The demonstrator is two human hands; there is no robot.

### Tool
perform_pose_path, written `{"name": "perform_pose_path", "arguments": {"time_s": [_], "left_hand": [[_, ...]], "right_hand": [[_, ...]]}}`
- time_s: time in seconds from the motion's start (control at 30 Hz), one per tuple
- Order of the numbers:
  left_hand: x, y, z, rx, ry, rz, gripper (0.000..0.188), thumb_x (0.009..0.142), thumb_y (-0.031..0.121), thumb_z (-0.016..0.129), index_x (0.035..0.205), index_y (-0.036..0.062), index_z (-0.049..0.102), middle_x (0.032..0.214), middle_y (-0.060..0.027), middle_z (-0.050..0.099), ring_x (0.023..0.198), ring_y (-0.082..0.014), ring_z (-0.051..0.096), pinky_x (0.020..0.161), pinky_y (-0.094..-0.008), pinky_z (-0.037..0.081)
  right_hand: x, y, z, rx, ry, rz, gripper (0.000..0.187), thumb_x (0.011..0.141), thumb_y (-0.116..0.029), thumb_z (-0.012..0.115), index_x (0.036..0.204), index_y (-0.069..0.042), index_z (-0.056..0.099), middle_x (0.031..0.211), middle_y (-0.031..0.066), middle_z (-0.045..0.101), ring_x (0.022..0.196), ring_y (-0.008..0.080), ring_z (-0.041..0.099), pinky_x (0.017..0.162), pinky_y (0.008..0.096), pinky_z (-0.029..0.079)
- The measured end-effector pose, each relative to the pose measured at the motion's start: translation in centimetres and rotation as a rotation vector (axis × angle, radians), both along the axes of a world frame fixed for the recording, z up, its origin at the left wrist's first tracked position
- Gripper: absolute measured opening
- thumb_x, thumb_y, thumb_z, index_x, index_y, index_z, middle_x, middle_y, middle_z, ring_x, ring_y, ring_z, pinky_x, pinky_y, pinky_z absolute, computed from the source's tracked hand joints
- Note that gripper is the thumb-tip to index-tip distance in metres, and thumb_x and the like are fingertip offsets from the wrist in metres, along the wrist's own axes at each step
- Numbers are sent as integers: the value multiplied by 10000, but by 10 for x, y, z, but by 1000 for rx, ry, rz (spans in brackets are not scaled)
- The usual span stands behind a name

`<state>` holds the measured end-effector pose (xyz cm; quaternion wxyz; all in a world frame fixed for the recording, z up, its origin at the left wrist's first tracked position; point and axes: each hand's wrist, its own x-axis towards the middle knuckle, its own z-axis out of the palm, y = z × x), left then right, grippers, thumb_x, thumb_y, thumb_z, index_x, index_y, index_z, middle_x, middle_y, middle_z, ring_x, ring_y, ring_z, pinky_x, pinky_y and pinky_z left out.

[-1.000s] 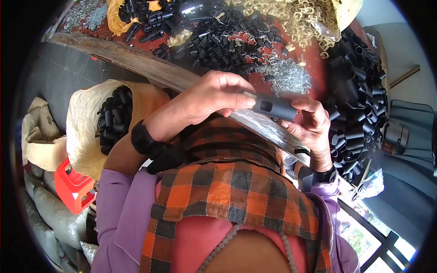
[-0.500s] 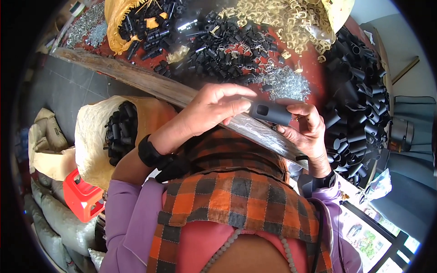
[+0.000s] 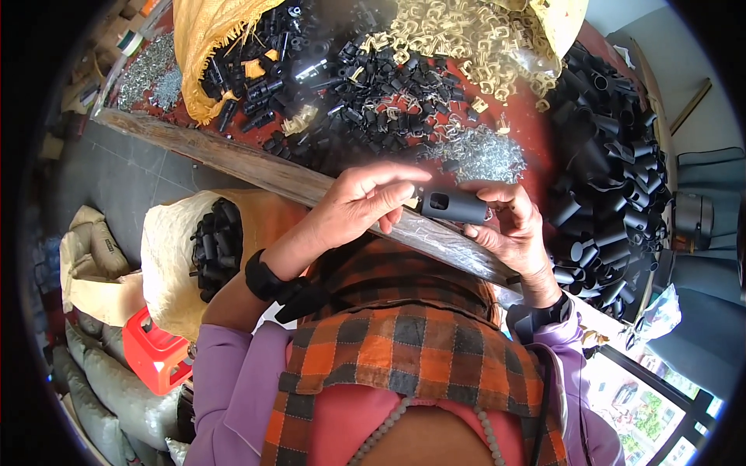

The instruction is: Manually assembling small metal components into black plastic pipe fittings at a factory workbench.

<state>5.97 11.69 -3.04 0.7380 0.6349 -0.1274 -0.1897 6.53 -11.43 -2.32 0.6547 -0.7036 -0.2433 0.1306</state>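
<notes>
A short black plastic tube (image 3: 460,207) with a rectangular window in its side is held level above the wooden table edge. My right hand (image 3: 513,225) grips its right end between thumb and fingers. My left hand (image 3: 365,202) is at the tube's left end, its fingers bent and closed around a small beige piece (image 3: 416,199) that partly shows beside the tube's opening. How far that piece sits inside the tube is hidden.
Beyond the wooden edge (image 3: 225,151) lie small black parts (image 3: 381,97), silver metal pieces (image 3: 486,155) and beige clips (image 3: 443,39). Black tubes (image 3: 606,179) are heaped at right. A sack of black parts (image 3: 167,248) and a red stool (image 3: 151,353) stand at left.
Both hands and the tube have shifted slightly left and down in view. The left fingers have drawn back a little from the tube's end, where a small beige piece now shows.
</notes>
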Motion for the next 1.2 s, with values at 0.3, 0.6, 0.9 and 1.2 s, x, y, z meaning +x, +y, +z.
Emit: {"name": "perform_pose_path", "arguments": {"time_s": [0.3, 0.6, 0.9, 1.2], "left_hand": [[7, 1, -1, -62, 231, -75, 268, 816, 134, 517, 1050, 2, 524, 637, 4, 499, 534, -49, 465, 478, -174, 388], [11, 6, -5, -36, 314, -91, 203, 750, 112, 590, 914, 2, 542, 612, 12, 495, 514, -43, 458, 435, -166, 346], [11, 2, -10, -69, 358, -28, 178, 747, 111, 607, 869, 2, 538, 610, 10, 496, 496, -42, 447, 410, -160, 323], [7, -3, -12, -41, 188, 44, 171, 800, 107, 551, 917, -17, 559, 637, 1, 515, 500, -37, 459, 409, -157, 339]], "right_hand": [[2, -4, -7, -6, -37, 32, 350, 674, -12, 665, 949, -14, 447, 1067, 175, 499, 970, 188, 492, 821, 309, 402], [1, -2, -10, -33, -3, 71, 346, 676, 8, 656, 950, -14, 445, 1069, 179, 496, 983, 199, 488, 822, 311, 403], [0, -1, -18, -52, -128, 33, 349, 673, -2, 662, 945, -15, 444, 1067, 184, 495, 986, 214, 492, 825, 321, 408], [-3, 1, -12, -78, -150, -29, 352, 669, -31, 673, 933, -13, 441, 1038, 185, 515, 958, 218, 512, 811, 327, 421]]}}
